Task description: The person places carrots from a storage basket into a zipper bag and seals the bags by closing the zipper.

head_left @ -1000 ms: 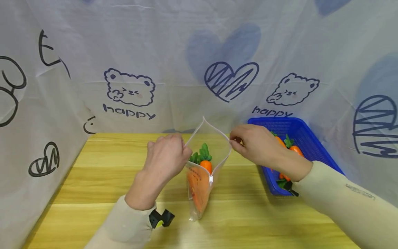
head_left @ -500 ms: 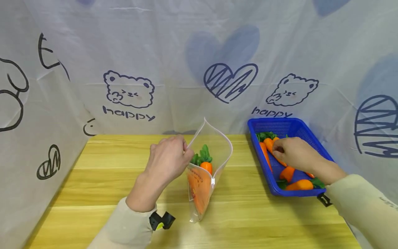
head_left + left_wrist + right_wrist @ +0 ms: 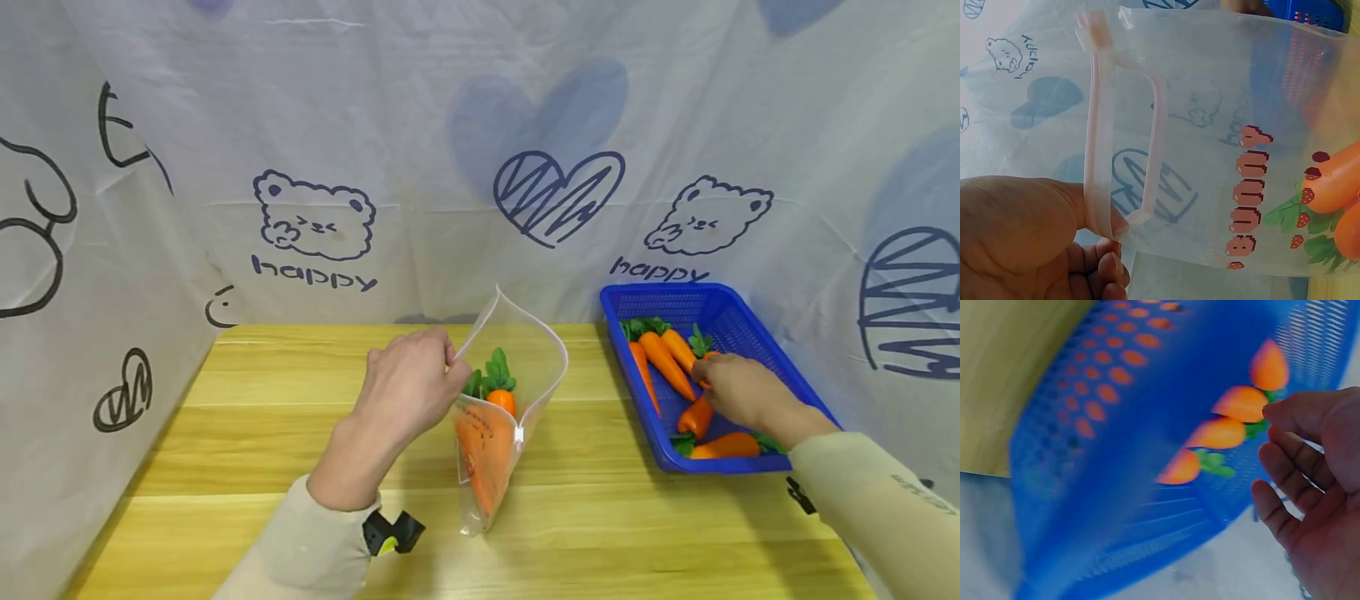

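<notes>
Near the middle of the table stands a clear slider zip bag (image 3: 542, 354), its mouth spread wide and its white slider (image 3: 519, 434) at the near corner. Orange carrots (image 3: 501, 403) with green leaves are inside. My left hand (image 3: 408, 379) pinches the left side of the bag's rim between thumb and fingers; red lettering shows on the bag in the left wrist view. My right hand (image 3: 738, 390) is over the blue basket (image 3: 780, 367), fingertips right at a carrot (image 3: 697, 417). In the right wrist view its fingers are loosely bent with nothing visible between them.
Several more carrots (image 3: 663, 362) lie in the basket, at the table's back right. The wooden table (image 3: 285, 400) runs back to a white cloth (image 3: 420, 125) with drawn bears and hearts, which also hangs at the left.
My right hand has let go of the bag's right rim and moved right, over the basket and in among the carrots. The left hand has kept its pinch on the bag, nearly still.
</notes>
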Action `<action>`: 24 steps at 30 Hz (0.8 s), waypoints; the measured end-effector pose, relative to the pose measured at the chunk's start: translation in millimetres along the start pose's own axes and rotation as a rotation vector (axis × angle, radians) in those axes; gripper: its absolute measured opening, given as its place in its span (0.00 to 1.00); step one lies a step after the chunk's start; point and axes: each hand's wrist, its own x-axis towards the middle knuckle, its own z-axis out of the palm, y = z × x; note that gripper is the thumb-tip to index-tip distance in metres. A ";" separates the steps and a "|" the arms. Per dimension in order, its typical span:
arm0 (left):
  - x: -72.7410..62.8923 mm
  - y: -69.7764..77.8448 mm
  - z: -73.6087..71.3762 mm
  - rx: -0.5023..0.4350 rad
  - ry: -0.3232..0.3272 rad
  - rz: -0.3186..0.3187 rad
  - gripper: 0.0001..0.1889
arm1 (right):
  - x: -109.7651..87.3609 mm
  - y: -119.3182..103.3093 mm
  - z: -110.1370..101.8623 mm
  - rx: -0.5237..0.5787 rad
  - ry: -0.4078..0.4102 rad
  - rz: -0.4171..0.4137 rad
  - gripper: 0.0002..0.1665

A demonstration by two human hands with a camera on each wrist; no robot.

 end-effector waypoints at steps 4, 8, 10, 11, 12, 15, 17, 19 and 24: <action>-0.2 -0.1 1.4 -0.002 -0.003 0.006 0.06 | -4.3 8.7 16.5 -0.032 -0.005 -0.025 0.15; -0.8 -0.4 1.7 -0.002 -0.002 0.009 0.06 | -6.5 9.8 25.3 -0.022 -0.031 -0.042 0.22; -0.9 -0.7 1.9 -0.002 -0.002 0.010 0.05 | -6.2 8.4 28.4 -0.012 -0.056 -0.047 0.24; -0.9 -0.8 2.0 -0.002 -0.001 0.010 0.05 | -6.2 8.1 30.0 -0.010 -0.069 -0.051 0.24; -1.0 -0.9 2.1 -0.001 -0.001 0.011 0.05 | -5.7 7.8 31.9 -0.011 -0.078 -0.058 0.24; -0.9 -0.9 2.8 0.000 -0.002 0.012 0.05 | -4.9 7.1 36.7 -0.028 -0.098 -0.064 0.24; -1.0 -0.7 2.9 0.000 -0.002 0.012 0.05 | -4.7 7.4 39.7 -0.051 -0.106 -0.055 0.24; -1.0 -0.5 3.0 0.001 -0.002 0.012 0.05 | -4.7 7.8 41.9 -0.082 -0.112 -0.044 0.25; -1.0 -1.0 3.0 0.005 0.000 0.014 0.05 | -3.9 8.9 45.6 -0.142 -0.120 -0.016 0.20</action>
